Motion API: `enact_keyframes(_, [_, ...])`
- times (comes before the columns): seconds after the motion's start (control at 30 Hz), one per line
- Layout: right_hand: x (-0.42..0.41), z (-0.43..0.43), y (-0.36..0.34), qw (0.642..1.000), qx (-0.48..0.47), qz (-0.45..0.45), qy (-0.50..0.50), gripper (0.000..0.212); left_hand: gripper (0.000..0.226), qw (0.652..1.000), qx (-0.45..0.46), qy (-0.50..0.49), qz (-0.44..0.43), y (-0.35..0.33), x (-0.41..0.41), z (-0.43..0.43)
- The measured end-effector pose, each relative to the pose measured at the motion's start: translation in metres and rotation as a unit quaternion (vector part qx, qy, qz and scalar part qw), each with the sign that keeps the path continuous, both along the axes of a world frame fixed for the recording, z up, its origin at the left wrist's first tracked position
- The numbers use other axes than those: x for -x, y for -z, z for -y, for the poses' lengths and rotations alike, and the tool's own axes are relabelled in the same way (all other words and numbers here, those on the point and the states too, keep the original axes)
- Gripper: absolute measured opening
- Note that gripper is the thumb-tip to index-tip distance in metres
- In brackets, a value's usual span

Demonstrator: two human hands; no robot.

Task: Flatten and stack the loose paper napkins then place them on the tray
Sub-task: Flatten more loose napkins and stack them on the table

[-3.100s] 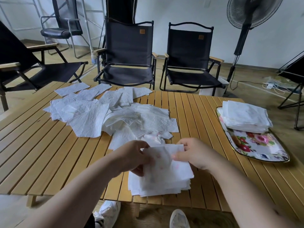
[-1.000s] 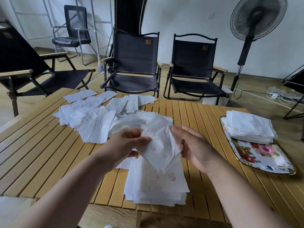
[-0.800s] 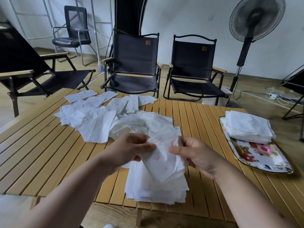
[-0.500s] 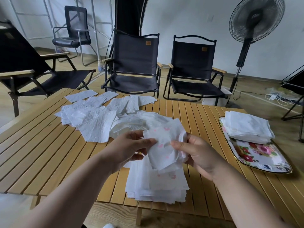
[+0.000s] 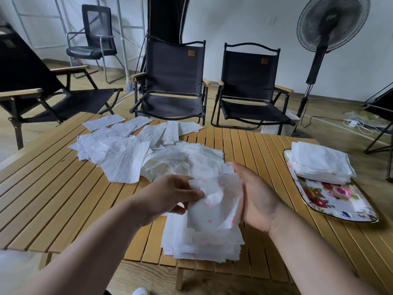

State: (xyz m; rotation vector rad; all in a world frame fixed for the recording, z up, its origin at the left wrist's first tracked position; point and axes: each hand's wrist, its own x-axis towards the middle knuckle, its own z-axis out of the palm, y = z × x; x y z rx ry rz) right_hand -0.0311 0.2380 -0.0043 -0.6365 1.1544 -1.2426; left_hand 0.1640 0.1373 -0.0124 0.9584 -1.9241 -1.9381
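1. Fingers (image 5: pixel 192 193) of the left hand (image 5: pixel 170 196) are pinching a pink-spotted napkin (image 5: pixel 214 207); the right hand (image 5: pixel 257 199), fingers straight, is touching its 3 o'clock edge.
2. It is hanging over the near stack (image 5: pixel 202 243), probably needing laying flat on top.
3. Loose napkins (image 5: pixel 131 158) are lying at 11 o'clock, the tray (image 5: pixel 340 201) at 3.

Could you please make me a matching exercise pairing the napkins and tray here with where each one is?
1. pink-spotted napkin
2. squared stack
3. loose napkins
4. floral tray

a. far left of the table
b. held in the air
c. right side, bearing a pile
d. near edge, under the held one

Pairs: 1-b; 2-d; 3-a; 4-c
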Motion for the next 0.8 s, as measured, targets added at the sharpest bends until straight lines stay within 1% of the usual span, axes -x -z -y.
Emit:
enact_keyframes(0.13, [0.0, -0.002, 0.001, 0.999, -0.001, -0.043, 0.004, 0.056, 0.012, 1.0, 0.028, -0.009, 0.008, 0.001, 0.002, -0.002])
enact_keyframes(0.23, [0.0, -0.002, 0.001, 0.997, 0.008, -0.072, 0.038, 0.053, 0.013, 0.999, 0.039, -0.014, 0.007, 0.001, 0.002, -0.002])
enact_keyframes(0.33, [0.0, -0.001, -0.002, 0.994, 0.036, -0.081, 0.07, 0.014, 0.01, 0.999, 0.048, -0.018, 0.003, 0.001, 0.001, -0.001])
enact_keyframes(0.37, [0.0, -0.001, -0.003, 0.992, 0.044, -0.084, 0.086, 0.006, 0.01, 0.999, 0.049, -0.022, -0.002, 0.001, 0.001, -0.001])
enact_keyframes(0.43, [0.002, 0.0, -0.003, 0.986, 0.052, -0.09, 0.134, 0.014, 0.018, 0.998, 0.045, -0.035, -0.017, 0.001, 0.001, 0.0])
enact_keyframes(0.47, [0.002, 0.001, -0.002, 0.98, 0.059, -0.102, 0.161, 0.014, 0.021, 0.998, 0.037, -0.044, -0.025, 0.001, 0.002, 0.001])
enact_keyframes(0.53, [0.003, 0.0, -0.001, 0.958, 0.075, -0.155, 0.229, 0.01, 0.016, 0.997, 0.006, -0.065, -0.042, 0.0, 0.003, 0.001])
enact_keyframes(0.6, [0.006, 0.0, 0.001, 0.912, 0.094, -0.257, 0.304, 0.008, 0.013, 0.995, -0.025, -0.08, -0.05, -0.001, 0.004, 0.0])
enact_keyframes(0.63, [0.008, -0.001, 0.001, 0.887, 0.109, -0.308, 0.327, 0.007, 0.015, 0.995, -0.035, -0.083, -0.052, -0.001, 0.004, 0.0])
enact_keyframes(0.67, [0.009, 0.0, 0.001, 0.87, 0.122, -0.339, 0.335, 0.007, 0.015, 0.994, -0.042, -0.084, -0.053, -0.001, 0.004, 0.0])
enact_keyframes(0.7, [0.009, 0.001, 0.001, 0.866, 0.131, -0.347, 0.335, 0.007, 0.015, 0.994, -0.045, -0.084, -0.052, 0.0, 0.005, 0.0])
enact_keyframes(0.73, [0.009, 0.001, 0.001, 0.874, 0.13, -0.333, 0.33, 0.007, 0.015, 0.994, -0.045, -0.083, -0.05, 0.0, 0.006, -0.001])
enact_keyframes(0.8, [0.009, 0.005, 0.004, 0.901, 0.106, -0.275, 0.319, 0.005, 0.015, 0.995, -0.038, -0.081, -0.052, 0.0, 0.006, -0.001])
